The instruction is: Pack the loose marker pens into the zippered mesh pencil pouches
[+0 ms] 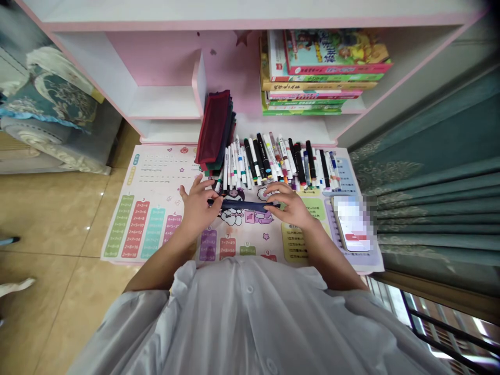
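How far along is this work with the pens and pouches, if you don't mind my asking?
Several pencil pouches already stand stacked by the shelf. In hand is a dark blue pencil pouch, held between the left hand and right hand. Left: many marker pens lie side by side on the printed mat.

This is a child's study corner in a home. Past the fingers (273, 189) stands a pink-and-white bookshelf (234, 20) holding children's picture books (336, 52), and beneath the fingers lies a cartoon desk mat (150, 172) printed with multiplication tables. To the right of the fingers hang teal curtains (437, 208) with a floral pattern, beside a barred window (441, 333); to their left are a patterned sofa cushion (50, 99) and glossy beige floor tiles (50, 219), typical household furnishings
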A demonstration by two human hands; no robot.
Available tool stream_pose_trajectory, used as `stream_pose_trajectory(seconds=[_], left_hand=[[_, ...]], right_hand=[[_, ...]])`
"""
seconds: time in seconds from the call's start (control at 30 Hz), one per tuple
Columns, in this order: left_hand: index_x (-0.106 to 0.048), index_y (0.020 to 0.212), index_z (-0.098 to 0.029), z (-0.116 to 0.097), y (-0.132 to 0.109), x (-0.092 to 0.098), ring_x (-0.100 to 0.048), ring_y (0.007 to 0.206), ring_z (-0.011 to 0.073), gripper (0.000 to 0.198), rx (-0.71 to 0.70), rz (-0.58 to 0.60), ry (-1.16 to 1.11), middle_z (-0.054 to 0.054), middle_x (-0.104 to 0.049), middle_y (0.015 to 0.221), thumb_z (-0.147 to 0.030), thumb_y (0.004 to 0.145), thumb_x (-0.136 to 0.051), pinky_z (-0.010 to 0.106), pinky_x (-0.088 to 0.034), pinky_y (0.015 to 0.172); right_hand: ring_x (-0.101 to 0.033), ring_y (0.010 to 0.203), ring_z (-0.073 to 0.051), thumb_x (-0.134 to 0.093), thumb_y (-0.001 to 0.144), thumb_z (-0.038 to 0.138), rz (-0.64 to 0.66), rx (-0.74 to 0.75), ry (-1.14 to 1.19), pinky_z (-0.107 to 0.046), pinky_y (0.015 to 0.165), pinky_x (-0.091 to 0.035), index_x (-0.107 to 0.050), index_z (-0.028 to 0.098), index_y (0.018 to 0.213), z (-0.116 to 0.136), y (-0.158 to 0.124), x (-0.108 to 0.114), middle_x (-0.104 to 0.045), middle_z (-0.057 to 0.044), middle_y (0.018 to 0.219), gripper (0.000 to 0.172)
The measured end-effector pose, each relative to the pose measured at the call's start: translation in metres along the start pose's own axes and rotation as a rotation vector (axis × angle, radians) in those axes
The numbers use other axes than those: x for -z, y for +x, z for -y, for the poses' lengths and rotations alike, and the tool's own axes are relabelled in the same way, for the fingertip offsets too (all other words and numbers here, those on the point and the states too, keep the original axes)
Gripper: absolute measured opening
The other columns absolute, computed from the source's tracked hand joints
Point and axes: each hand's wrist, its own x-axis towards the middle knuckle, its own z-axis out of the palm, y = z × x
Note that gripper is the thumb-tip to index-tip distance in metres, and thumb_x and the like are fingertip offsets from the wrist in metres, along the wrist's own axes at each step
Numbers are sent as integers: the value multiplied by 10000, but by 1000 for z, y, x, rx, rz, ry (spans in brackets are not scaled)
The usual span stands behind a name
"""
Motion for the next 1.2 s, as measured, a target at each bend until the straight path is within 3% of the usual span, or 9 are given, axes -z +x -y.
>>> stream_pose_trajectory(seconds=[1.2], left_hand=[[-548, 624, -217, 30, 3, 12, -381, 1421, 320, 161, 116, -59, -93, 34, -653, 1288, -260, 777, -575, 721, -103, 1128]], right_hand=[[-638, 1038, -274, -702, 840, 330, -16, -43, -16, -521, 909, -532, -645, 252, 789, -1, 0, 7, -672, -71, 1023, 109]])
